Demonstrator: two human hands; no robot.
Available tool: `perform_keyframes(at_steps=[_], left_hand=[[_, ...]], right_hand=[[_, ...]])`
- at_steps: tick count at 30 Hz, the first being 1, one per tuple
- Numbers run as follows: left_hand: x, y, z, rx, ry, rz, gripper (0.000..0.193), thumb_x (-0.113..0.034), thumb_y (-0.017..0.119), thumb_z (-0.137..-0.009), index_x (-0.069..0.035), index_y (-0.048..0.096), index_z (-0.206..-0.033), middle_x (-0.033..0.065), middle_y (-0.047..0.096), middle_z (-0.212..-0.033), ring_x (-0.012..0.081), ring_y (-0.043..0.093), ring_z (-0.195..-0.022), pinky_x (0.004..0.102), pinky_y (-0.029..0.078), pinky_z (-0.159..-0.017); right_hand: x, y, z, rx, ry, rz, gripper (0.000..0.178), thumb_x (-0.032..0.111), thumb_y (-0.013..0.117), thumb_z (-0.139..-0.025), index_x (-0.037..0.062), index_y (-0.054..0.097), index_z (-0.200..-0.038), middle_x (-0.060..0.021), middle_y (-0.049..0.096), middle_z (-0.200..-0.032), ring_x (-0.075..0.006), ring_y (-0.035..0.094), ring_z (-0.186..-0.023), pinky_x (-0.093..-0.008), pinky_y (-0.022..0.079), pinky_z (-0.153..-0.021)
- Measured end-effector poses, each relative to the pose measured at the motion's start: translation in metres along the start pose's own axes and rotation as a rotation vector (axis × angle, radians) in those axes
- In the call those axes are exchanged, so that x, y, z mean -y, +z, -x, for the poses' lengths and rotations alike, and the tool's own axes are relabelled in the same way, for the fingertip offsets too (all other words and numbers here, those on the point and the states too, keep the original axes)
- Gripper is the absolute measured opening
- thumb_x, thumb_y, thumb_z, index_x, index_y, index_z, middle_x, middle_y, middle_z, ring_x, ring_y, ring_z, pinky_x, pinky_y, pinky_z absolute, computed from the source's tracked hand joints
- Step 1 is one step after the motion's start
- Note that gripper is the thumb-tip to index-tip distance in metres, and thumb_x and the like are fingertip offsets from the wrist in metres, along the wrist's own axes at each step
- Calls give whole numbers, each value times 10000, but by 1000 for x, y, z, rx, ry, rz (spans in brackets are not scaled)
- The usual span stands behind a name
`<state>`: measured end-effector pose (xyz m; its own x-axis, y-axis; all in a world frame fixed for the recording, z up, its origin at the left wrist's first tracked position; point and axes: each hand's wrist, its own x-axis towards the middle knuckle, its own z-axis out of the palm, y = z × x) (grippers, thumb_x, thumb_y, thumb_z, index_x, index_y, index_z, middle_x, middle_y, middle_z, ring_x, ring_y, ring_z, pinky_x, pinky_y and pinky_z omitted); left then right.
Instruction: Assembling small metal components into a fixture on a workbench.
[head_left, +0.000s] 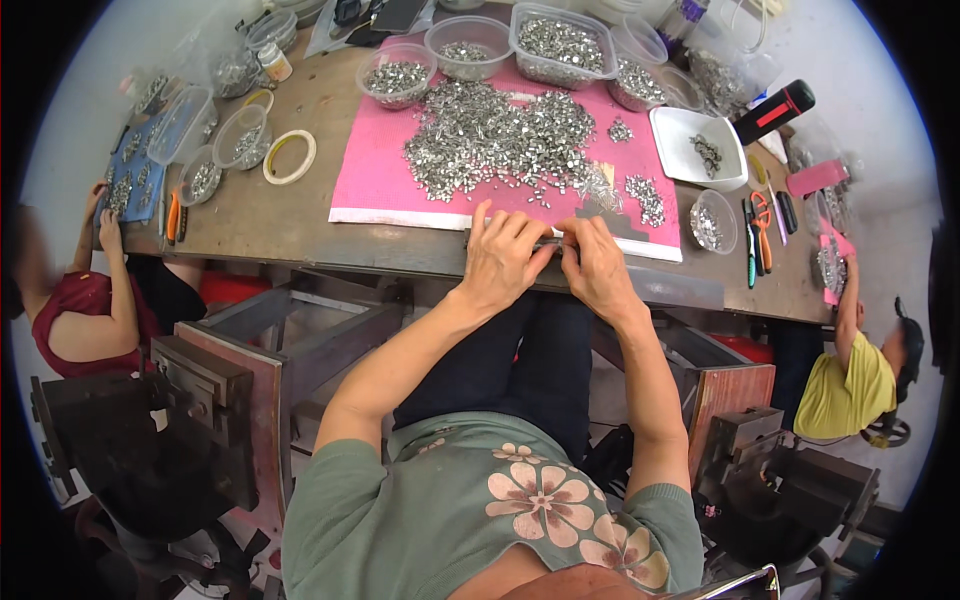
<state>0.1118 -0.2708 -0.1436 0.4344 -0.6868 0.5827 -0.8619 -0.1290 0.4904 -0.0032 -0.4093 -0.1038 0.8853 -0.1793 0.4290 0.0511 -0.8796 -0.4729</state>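
Observation:
My left hand (500, 252) and my right hand (597, 262) meet at the table's front edge, fingertips almost touching. Each has thumb and forefinger pressed together at a small, dark metallic piece between them, too small and covered to name. The left hand's other fingers rest bent over the front border of a pink mat (375, 180). Just beyond lies a wide heap of small shiny metal pieces (500, 135). Close to my right hand are a flat grey patch (630, 225) and a smaller pile of metal pieces (645, 200).
Clear plastic tubs (565, 70) of metal pieces line the mat's far side. A white tray (680, 160), orange-handled pliers (762, 230) and a tape roll (290, 158) flank it. A person in red (90, 320) works at left, another in yellow (850, 385) at right.

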Motion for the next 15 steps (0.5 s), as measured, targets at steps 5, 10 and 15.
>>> perform_keyframes(at_steps=[5,10,15], left_hand=[[-1,-1,6,-6,-53,12,245,-191,784,-830,-95,685,-1033,50,629,-906,270,599,-880,526,359,-1045],[-1,-6,13,-24,-30,90,289,-162,755,-859,-103,685,-1133,65,662,-1017,264,612,-977,560,323,-1112],[0,-4,14,-29,-50,97,266,-157,760,-851,-114,687,-1103,43,662,-1017,251,616,-982,566,317,-1119]], right_hand=[[3,-2,-4,14,-29,27,320,-91,627,-818,-2,595,-1125,-138,582,-877,-316,588,-849,-410,494,-756],[6,-4,-7,82,-168,122,333,-89,603,-842,-4,586,-1164,-143,579,-874,-336,571,-871,-425,488,-778],[3,-10,-8,34,-72,7,394,-107,625,-829,-10,577,-1208,-137,586,-868,-315,590,-840,-403,490,-758]])
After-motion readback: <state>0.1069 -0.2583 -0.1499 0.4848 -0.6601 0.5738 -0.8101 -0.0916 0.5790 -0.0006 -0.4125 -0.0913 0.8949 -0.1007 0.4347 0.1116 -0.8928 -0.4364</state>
